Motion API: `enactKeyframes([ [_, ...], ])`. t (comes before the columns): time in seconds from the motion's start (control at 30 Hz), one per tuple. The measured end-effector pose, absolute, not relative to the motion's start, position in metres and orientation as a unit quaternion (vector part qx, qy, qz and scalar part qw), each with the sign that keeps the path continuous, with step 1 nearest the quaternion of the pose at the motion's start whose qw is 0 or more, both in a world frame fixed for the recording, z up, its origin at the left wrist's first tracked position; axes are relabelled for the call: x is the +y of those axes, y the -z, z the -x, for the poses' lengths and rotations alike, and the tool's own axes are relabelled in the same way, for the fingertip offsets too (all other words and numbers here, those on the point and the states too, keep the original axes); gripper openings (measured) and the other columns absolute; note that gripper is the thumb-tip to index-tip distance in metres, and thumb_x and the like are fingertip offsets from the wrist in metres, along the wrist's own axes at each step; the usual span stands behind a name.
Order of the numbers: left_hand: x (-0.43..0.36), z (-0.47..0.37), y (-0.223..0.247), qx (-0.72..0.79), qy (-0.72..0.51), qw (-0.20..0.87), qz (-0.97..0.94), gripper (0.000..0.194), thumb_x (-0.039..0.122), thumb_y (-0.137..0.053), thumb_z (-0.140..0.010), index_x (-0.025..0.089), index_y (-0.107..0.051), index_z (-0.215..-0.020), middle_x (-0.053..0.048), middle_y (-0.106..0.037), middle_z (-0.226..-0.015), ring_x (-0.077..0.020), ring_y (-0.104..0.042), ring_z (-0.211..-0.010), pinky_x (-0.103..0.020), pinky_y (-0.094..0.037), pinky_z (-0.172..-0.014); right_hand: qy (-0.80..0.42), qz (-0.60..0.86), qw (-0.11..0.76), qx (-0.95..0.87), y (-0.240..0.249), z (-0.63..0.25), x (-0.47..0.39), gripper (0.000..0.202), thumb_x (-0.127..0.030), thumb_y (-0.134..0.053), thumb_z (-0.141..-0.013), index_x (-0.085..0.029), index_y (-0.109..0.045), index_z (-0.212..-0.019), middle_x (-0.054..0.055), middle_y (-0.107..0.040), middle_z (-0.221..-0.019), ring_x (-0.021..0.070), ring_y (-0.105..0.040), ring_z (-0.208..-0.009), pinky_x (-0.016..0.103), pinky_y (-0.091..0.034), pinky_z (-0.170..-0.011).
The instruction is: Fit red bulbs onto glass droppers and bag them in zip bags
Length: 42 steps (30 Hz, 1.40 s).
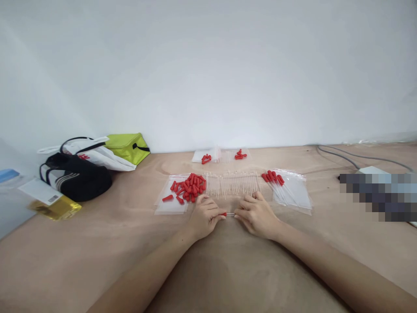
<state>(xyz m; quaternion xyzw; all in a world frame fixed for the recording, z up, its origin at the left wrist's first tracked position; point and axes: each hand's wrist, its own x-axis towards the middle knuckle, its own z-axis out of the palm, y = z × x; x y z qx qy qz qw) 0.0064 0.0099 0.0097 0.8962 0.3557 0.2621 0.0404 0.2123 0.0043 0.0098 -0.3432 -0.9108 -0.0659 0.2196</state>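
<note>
My left hand (206, 217) pinches a red rubber dropper bulb (224, 214), mostly hidden by the fingers. From the bulb a thin clear glass tube (230, 214) runs level to my right hand (256, 214), whose closed fingers grip its other end. Bulb and tube meet; how deep the tube sits in the bulb I cannot tell. Just beyond my left hand, a pile of loose red bulbs (192, 187) lies on a clear plastic bag (159, 204). Past both hands, many glass tubes (232, 183) lie side by side. Droppers with red bulbs (273, 177) rest on another clear bag (298, 193).
By the wall lie small bags with a few red bulbs (240, 154). At left are a black bag (76, 178), a white plastic bag (107, 158), a lime-green bag (127, 148) and a yellow packet (58, 208). A grey cable (339, 151) and a blurred-out object (378, 195) are at right.
</note>
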Motion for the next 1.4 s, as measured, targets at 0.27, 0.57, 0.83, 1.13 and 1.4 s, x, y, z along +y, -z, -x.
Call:
enactKeyframes([
  [0.27, 0.011, 0.003, -0.007, 0.455, -0.283, 0.021, -0.844, 0.052, 0.039, -0.061, -0.073, 0.021, -0.044, -0.120, -0.007, -0.056, -0.105, -0.0230, -0.047, -0.098, -0.038, -0.035, -0.084, 0.068, 0.545, 0.293, -0.782, -0.006, -0.248, 0.032, 0.025, -0.027, -0.039, -0.082, -0.019, -0.062, -0.086, 0.005, -0.063, -0.076, 0.0173, -0.050, -0.075, 0.031, -0.020, -0.067],
  [0.57, 0.011, -0.001, -0.009, 0.429, -0.261, 0.043, -0.864, 0.016, 0.025, -0.056, -0.077, 0.020, -0.059, -0.093, -0.004, -0.060, -0.088, -0.0193, -0.053, -0.087, -0.036, -0.038, -0.078, 0.059, 0.740, 0.218, -0.633, 0.003, -0.272, 0.055, 0.019, -0.025, -0.039, -0.075, -0.019, -0.054, -0.085, 0.004, -0.064, -0.072, 0.0199, -0.055, -0.073, 0.030, -0.017, -0.065],
  [0.83, 0.010, -0.001, -0.010, 0.419, -0.260, 0.047, -0.869, 0.010, 0.025, -0.054, -0.078, 0.020, -0.061, -0.084, -0.003, -0.061, -0.083, -0.0185, -0.054, -0.083, -0.036, -0.038, -0.077, 0.034, 0.755, 0.175, -0.631, 0.003, -0.265, 0.061, 0.021, -0.027, -0.040, -0.075, -0.019, -0.057, -0.085, 0.003, -0.062, -0.063, 0.0194, -0.055, -0.065, 0.033, -0.020, -0.069],
  [1.13, 0.010, -0.002, -0.011, 0.419, -0.251, 0.044, -0.871, 0.010, 0.024, -0.054, -0.079, 0.020, -0.062, -0.082, -0.003, -0.062, -0.082, -0.0182, -0.053, -0.082, -0.036, -0.037, -0.077, 0.026, 0.758, 0.177, -0.627, 0.005, -0.260, 0.073, 0.029, -0.032, -0.037, -0.079, -0.019, -0.062, -0.083, 0.006, -0.063, -0.067, 0.0227, -0.056, -0.072, 0.037, -0.022, -0.070],
  [1.4, 0.010, -0.002, -0.007, 0.423, -0.258, 0.032, -0.868, 0.009, 0.023, -0.055, -0.077, 0.020, -0.062, -0.083, -0.003, -0.061, -0.083, -0.0182, -0.052, -0.083, -0.034, -0.036, -0.077, 0.009, 0.764, 0.085, -0.640, -0.009, -0.250, 0.083, 0.027, -0.026, -0.039, -0.075, -0.015, -0.064, -0.072, 0.011, -0.063, -0.072, 0.0257, -0.056, -0.074, 0.041, -0.024, -0.072],
])
